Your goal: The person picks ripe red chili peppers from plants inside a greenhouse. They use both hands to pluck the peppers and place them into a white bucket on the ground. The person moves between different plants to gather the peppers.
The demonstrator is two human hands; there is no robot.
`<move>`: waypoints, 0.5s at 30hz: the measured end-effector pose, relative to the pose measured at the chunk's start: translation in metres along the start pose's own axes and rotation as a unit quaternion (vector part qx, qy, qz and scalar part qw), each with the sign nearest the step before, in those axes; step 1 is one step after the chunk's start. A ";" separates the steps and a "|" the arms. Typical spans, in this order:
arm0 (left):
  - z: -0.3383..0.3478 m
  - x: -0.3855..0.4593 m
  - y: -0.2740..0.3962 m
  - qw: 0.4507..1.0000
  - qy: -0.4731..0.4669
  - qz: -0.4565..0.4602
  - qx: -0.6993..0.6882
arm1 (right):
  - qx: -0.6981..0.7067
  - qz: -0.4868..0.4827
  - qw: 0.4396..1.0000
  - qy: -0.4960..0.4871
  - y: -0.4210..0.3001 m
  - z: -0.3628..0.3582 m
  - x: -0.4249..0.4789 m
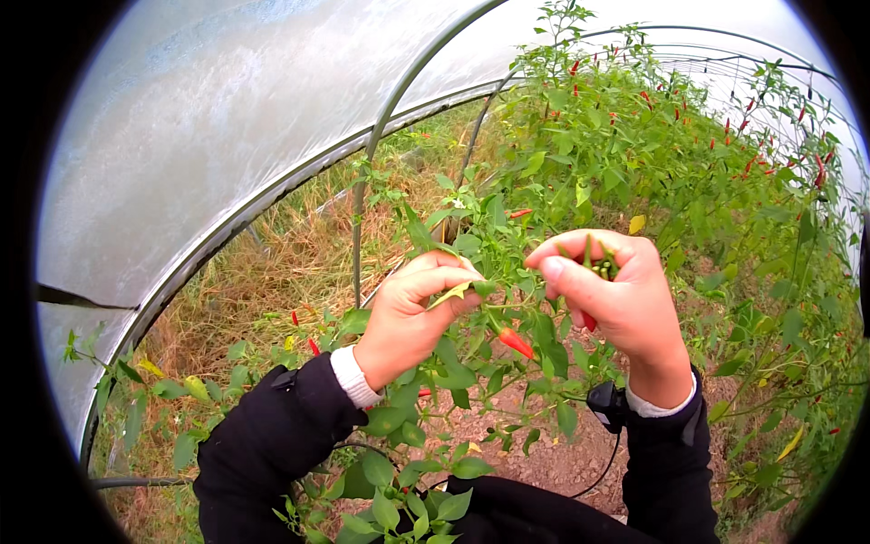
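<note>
My left hand (421, 309) pinches a leafy chili stem (486, 289) between thumb and fingers, with a yellow-green leaf (452, 296) at the fingertips. An orange-red chili pepper (516, 343) hangs just right of and below those fingertips. My right hand (608, 292) is curled around several picked chilies; their green stalks (601, 262) stick out by the thumb and index finger, and a red tip (589, 321) shows under the palm. The right thumb and index fingertips are close together, and whether they touch the plant I cannot tell. Another orange-red chili (520, 213) is on the plant behind the hands.
Tall chili plants (612, 149) with red fruit fill the right. A curved metal hoop (359, 224) and plastic sheeting (204, 122) of a tunnel greenhouse rise at left, above dry grass (272, 258). Lower leaves (387, 506) reach my body. A cable (601, 476) hangs near my right sleeve.
</note>
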State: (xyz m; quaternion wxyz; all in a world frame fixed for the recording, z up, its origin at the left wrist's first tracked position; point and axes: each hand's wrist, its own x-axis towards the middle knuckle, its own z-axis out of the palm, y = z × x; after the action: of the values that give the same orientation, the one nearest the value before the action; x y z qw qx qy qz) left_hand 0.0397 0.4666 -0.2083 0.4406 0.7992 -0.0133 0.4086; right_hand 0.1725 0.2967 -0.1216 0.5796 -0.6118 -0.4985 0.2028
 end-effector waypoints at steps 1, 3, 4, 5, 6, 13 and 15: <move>-0.001 -0.001 -0.001 1.000 -0.004 0.002 0.011 | -0.024 0.017 0.998 0.048 -0.002 -0.002 -0.002; 0.000 -0.001 -0.006 0.999 -0.018 0.005 0.037 | 0.016 -0.057 0.995 0.078 -0.010 -0.019 -0.032; 0.001 -0.002 -0.008 0.999 -0.005 0.003 0.053 | 0.027 -0.086 0.991 0.101 -0.013 -0.030 -0.055; -0.001 0.000 -0.010 0.999 -0.013 -0.008 0.049 | 0.034 -0.131 0.986 0.099 -0.014 -0.047 -0.078; -0.002 0.003 -0.013 0.998 -0.018 -0.018 0.055 | 0.067 -0.195 0.974 0.089 -0.009 -0.068 -0.103; -0.036 0.025 -0.035 0.997 0.028 -0.072 0.030 | 0.177 -0.092 0.848 0.491 0.058 -0.180 -0.371; -0.038 0.030 -0.049 0.996 0.006 -0.086 0.012 | 0.274 0.020 0.756 0.594 0.117 -0.186 -0.445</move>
State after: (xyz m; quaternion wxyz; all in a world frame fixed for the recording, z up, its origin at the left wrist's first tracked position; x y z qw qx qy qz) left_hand 0.0538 0.5334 -0.2116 0.4640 0.8005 0.0628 0.3740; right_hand 0.1831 -0.1540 -0.3292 0.8977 -0.4348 0.0355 -0.0620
